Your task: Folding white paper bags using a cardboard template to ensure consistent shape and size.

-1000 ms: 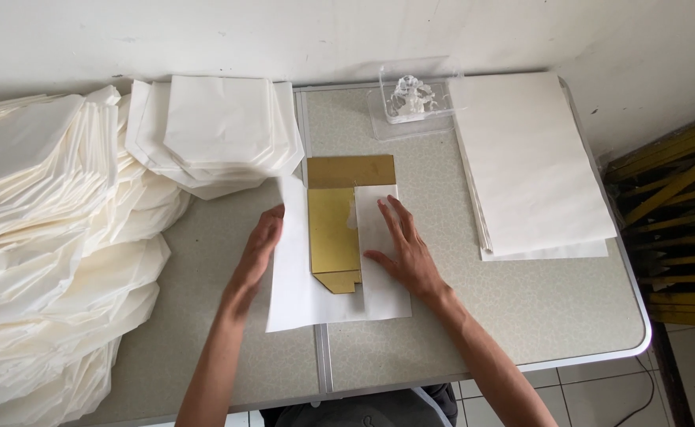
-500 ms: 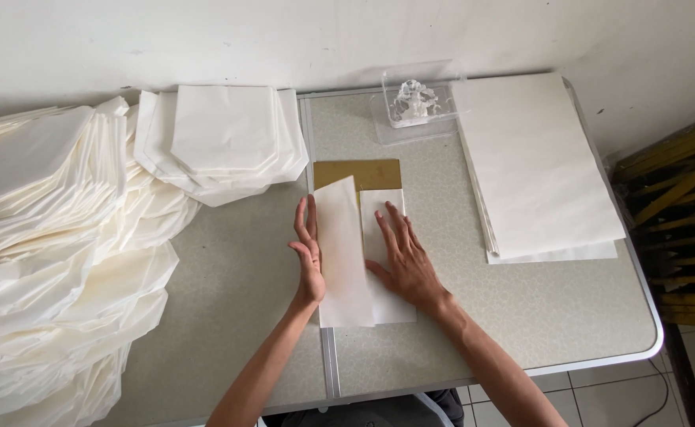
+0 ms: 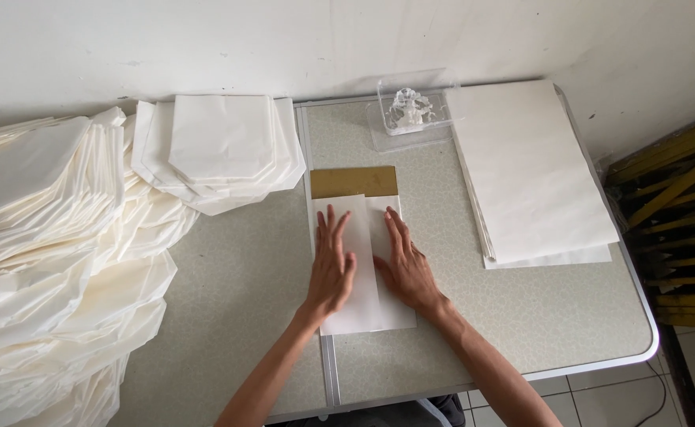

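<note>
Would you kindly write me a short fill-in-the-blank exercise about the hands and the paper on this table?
1. Both hands, left hand and right hand, press flat on a folded sheet of ____ paper.
2. The template showing above the folded paper is ____ in colour.
3. The flat paper stack lies to the person's ____.
4. The clear plastic box sits by the ____.

Missing words: white; gold; right; wall

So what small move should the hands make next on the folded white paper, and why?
Probably slide both palms outward to sharpen the creases: the left hand and right hand lie flat on the folded white paper sheet, whose flaps overlap the gold rectangular template.
</note>
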